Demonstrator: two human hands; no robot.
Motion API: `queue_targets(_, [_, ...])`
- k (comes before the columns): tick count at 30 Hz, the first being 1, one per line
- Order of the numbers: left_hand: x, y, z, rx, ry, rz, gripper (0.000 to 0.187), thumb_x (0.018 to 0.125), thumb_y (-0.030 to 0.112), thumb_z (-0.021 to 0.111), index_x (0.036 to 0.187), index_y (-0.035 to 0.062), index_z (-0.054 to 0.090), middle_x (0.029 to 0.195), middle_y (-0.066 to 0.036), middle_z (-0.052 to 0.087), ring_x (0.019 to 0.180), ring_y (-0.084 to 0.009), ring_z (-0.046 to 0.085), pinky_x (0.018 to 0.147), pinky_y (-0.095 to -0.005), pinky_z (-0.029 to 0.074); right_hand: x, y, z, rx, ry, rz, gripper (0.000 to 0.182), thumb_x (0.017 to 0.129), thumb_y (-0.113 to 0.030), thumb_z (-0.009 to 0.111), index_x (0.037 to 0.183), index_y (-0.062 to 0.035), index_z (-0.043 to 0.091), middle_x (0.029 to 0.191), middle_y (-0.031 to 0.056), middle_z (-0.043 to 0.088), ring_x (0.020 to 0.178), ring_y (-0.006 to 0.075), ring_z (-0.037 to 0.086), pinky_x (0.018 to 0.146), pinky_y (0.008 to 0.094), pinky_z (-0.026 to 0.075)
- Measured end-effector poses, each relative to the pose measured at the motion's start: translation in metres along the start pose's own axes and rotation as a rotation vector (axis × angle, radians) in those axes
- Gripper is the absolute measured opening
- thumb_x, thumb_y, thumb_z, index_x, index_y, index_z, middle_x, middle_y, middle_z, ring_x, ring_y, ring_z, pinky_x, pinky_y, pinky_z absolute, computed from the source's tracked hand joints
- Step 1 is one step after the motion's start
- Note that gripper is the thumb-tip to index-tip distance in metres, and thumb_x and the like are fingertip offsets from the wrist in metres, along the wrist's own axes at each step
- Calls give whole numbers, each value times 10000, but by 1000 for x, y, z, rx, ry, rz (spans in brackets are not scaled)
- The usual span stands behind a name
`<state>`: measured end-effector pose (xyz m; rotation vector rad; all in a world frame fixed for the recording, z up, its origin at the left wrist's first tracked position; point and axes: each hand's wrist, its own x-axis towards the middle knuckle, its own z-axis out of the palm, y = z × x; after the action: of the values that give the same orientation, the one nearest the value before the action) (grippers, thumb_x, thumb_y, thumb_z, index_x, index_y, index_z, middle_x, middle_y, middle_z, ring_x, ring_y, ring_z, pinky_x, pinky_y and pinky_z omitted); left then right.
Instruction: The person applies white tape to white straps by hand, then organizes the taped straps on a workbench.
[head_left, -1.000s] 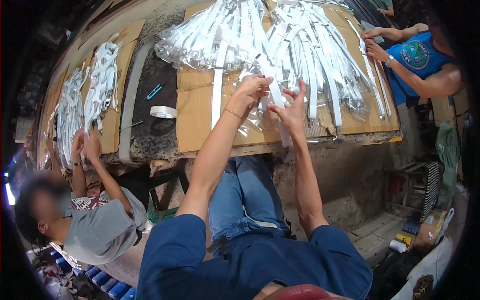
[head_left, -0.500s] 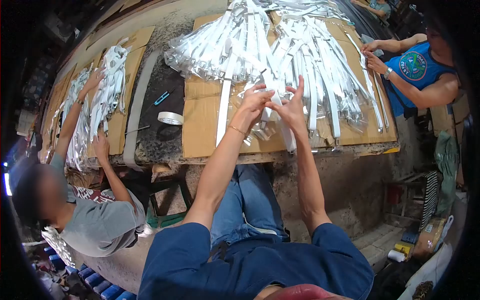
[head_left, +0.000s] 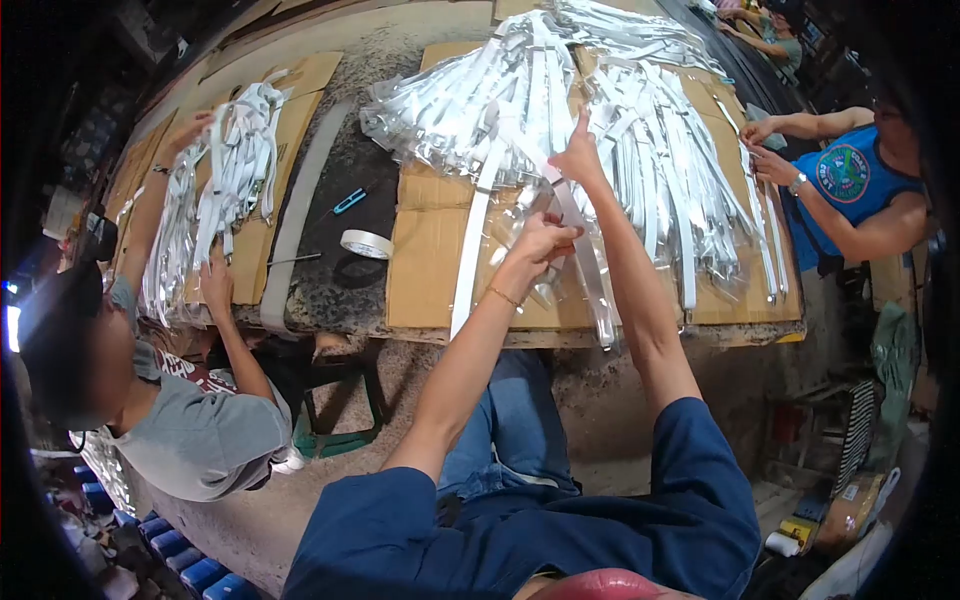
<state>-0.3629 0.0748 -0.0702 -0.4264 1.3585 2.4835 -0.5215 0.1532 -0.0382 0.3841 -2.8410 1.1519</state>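
A long white strap (head_left: 590, 268) with a dark band near its upper part slants down past the cardboard's front edge. My right hand (head_left: 582, 160) is closed on its upper part, thumb pointing up. Lower down, my left hand (head_left: 543, 243) is closed with its fingertips at the strap's left edge; clear plastic shows around there. Behind both hands, heaps of similar white straps in clear plastic (head_left: 480, 110) cover the cardboard sheet (head_left: 425, 260). Another strap (head_left: 470, 255) lies lengthwise left of my left hand.
Left of the cardboard are a tape roll (head_left: 367, 244), a blue-handled thread snipper (head_left: 350, 201) and a thin metal rod (head_left: 295, 259). A person in grey (head_left: 200, 430) handles straps on the left; one in a blue tank top (head_left: 850, 185) works at right. Another person is at the far right corner.
My hands, close together before, are now apart along the strap: the right further up, the left lower. The strap's lower end hangs further over the edge. The whole view has shifted slightly.
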Motion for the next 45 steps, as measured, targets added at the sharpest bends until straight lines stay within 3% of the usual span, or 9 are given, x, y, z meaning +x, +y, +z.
queue_targets(8, [35, 1, -5, -50, 56, 85, 359, 838, -22, 650, 1120, 5, 431, 946, -118, 640, 828, -199, 662, 689, -330, 547, 19, 22, -3, 96, -77, 92, 1221, 606, -124, 784, 1524, -74, -19, 1151, 388, 551, 1053, 458, 615, 905, 407, 518])
queue_targets(11, [58, 4, -8, -167, 156, 161, 212, 865, -33, 613, 1026, 1, 480, 931, -112, 644, 788, -209, 662, 688, -346, 553, 22, 12, -14, 94, -190, 198, 1220, 587, -153, 782, 1518, -28, 3, 1082, 315, 625, 1010, 386, 650, 861, 390, 533])
queue_targets(13, [70, 15, -5, -272, 218, 202, 188, 862, -36, 619, 983, 13, 485, 922, -109, 646, 778, -210, 663, 680, -346, 555, 18, 7, -21, 91, -216, 182, 1161, 647, -33, 729, 1532, -41, -22, 927, 204, 646, 734, 233, 652, 650, 322, 524])
queue_targets(22, [85, 24, -3, -392, 292, 216, 200, 836, -67, 635, 972, 16, 514, 887, -114, 684, 742, -199, 677, 624, -320, 549, 42, -15, -1, 373, -204, 135, 1179, 627, -130, 850, 1510, -1, 78, 1340, 289, 462, 1184, 311, 542, 935, 378, 495])
queue_targets(25, [87, 20, -4, -468, 311, 253, 132, 822, -51, 593, 926, 31, 582, 816, -94, 675, 606, -157, 637, 476, -278, 482, 50, -24, 5, 292, -207, 74, 1149, 644, -40, 824, 1514, -39, 74, 1194, 254, 551, 986, 285, 614, 825, 361, 531])
queue_targets(31, [107, 34, 0, -867, 418, 144, 66, 871, 48, 629, 901, 42, 687, 810, -38, 670, 615, -131, 591, 520, -259, 458, 50, -32, -4, 467, -334, 274, 1098, 659, 68, 757, 1520, -51, 86, 846, 131, 612, 798, 222, 613, 690, 393, 497])
queue_targets(38, [112, 43, 9, -964, 512, 191, 157, 842, 85, 726, 963, 15, 655, 930, -58, 667, 791, -194, 650, 664, -324, 523, 42, -25, -6, 658, -257, 267, 1157, 660, -3, 823, 1518, -26, 48, 835, 134, 606, 724, 203, 592, 608, 367, 487])
queue_targets(41, [107, 44, 15, -992, 575, 224, 232, 831, 102, 748, 982, 11, 598, 918, -75, 644, 747, -192, 620, 640, -322, 505, 41, -8, -8, 658, -393, 163, 1208, 636, 5, 866, 1518, -39, 43, 1124, 233, 547, 858, 233, 618, 674, 336, 530])
queue_targets(45, [103, 37, 19, -643, 703, 448, 226, 845, 99, 738, 865, 60, 517, 729, -23, 570, 584, -106, 536, 516, -257, 422, 32, -7, -9, 691, -301, 104, 1201, 626, 57, 848, 1528, -82, 68, 1224, 305, 443, 864, 263, 623, 729, 345, 560])
